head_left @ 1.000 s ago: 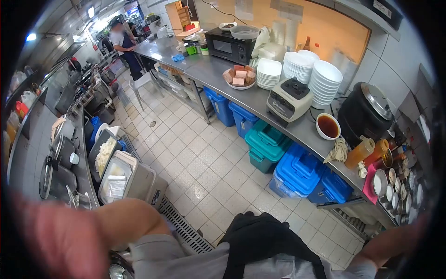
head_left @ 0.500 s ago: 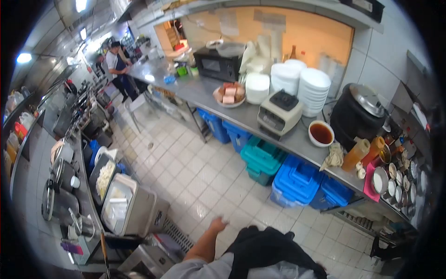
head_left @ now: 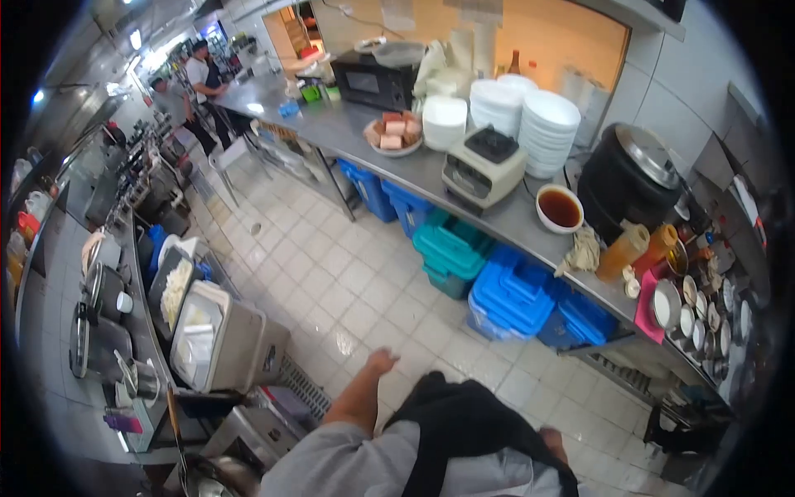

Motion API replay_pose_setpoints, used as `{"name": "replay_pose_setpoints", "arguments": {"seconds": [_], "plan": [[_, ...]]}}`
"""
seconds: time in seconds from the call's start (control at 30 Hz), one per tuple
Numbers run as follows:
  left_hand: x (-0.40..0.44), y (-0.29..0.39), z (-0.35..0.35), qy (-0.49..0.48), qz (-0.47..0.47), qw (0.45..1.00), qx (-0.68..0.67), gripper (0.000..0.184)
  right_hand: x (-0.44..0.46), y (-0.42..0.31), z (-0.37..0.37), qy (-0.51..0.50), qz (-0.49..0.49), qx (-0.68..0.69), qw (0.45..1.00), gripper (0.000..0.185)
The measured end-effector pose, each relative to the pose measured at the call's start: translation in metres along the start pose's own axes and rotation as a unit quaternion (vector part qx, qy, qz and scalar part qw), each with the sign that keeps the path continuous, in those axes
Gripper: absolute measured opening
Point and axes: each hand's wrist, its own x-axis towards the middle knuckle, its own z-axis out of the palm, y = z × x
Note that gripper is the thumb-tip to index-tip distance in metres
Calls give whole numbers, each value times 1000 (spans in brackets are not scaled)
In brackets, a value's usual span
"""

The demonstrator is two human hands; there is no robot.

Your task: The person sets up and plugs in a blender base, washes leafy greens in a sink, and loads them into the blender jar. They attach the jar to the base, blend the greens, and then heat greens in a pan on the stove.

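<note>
My left hand [head_left: 383, 361] hangs in front of me over the tiled floor. It holds nothing, with its fingers loosely bent and partly apart, and touches no object. A bit of my right arm or hand [head_left: 553, 441] shows beside the black apron [head_left: 464, 431]; its fingers are hidden. On the steel counter [head_left: 505, 217] to my right are a white bowl of red-brown liquid [head_left: 560, 208], a beige blender base [head_left: 484, 170], stacked white bowls [head_left: 548, 132] and a plate of pink blocks [head_left: 393, 134]. Both hands are apart from these.
Lidded blue bins [head_left: 513, 290] and a teal bin [head_left: 451, 248] stand under the counter. A black soup warmer [head_left: 621, 178] and sauce bottles [head_left: 623, 251] sit at its near end. Food containers [head_left: 199, 335] line the left. Farther off are a white stool [head_left: 228, 161] and two people [head_left: 203, 79].
The view has shifted, so the counter items appear slightly further left. My left hand swings a little forward. Part of my right arm has come into view, and a second person shows more clearly.
</note>
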Motion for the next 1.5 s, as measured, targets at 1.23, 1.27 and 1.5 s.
{"name": "replay_pose_setpoints", "arguments": {"seconds": [1.23, 1.27, 1.5], "plan": [[39, 358, -11, -109, 290, 940, -144, 53, -97, 3, -10, 246, 415, 498, 720, 44], [40, 372, -17, -142, 309, 933, -120, 53, -100, -5, 5, 247, 426, 492, 718, 44], [62, 436, 20, -305, 378, 873, -46, 45, -132, -80, 74, 359, 501, 294, 730, 49]]}}
